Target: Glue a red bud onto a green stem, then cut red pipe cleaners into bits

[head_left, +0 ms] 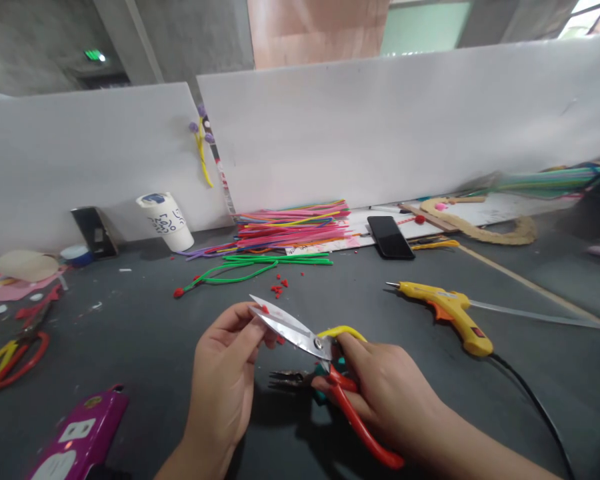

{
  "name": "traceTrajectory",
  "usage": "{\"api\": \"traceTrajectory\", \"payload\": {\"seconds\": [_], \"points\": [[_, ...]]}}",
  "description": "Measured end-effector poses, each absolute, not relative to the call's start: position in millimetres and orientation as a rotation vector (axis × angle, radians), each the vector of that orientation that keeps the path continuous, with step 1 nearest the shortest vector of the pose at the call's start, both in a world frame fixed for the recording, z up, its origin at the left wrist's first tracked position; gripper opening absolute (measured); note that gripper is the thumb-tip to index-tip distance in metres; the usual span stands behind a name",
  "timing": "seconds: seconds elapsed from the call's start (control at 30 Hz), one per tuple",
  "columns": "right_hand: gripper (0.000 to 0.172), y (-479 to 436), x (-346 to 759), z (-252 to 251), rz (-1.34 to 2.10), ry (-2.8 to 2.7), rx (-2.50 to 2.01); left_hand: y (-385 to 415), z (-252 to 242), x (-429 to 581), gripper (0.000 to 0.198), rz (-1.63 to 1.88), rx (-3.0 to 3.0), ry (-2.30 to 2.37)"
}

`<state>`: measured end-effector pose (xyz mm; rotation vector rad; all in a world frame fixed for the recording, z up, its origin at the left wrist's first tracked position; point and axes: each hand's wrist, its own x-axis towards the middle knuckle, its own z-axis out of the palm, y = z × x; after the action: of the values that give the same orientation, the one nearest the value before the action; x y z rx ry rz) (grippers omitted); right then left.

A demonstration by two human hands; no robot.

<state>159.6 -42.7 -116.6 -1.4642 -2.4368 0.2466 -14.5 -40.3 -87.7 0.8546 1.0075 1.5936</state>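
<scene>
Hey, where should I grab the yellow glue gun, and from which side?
Probably best by its handle, from the near right. The glue gun lies with its handle slanting that way, the orange trigger on the left of it, and the metal nozzle pointing left.

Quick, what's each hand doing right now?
Left hand: closed, apparently pinching a small red piece.
Right hand: closed, holding the partly open scissors by their handles.
</scene>
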Motion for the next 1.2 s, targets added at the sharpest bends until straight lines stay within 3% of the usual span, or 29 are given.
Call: {"api": "traceTrajectory", "payload": {"seconds": [0.6,1.2], "points": [[0.045,-43.3,162.5,-114.5,0.276,-2.453,-1.465,-42.3,-83.8,-16.1,0.004,1.608,0.821,1.001],[0.038,-42.8,160.0,-116.5,0.204,-2.433,-1.383,-41.9,-85.4,-14.4,0.001,1.59,0.811,0.983]]}}
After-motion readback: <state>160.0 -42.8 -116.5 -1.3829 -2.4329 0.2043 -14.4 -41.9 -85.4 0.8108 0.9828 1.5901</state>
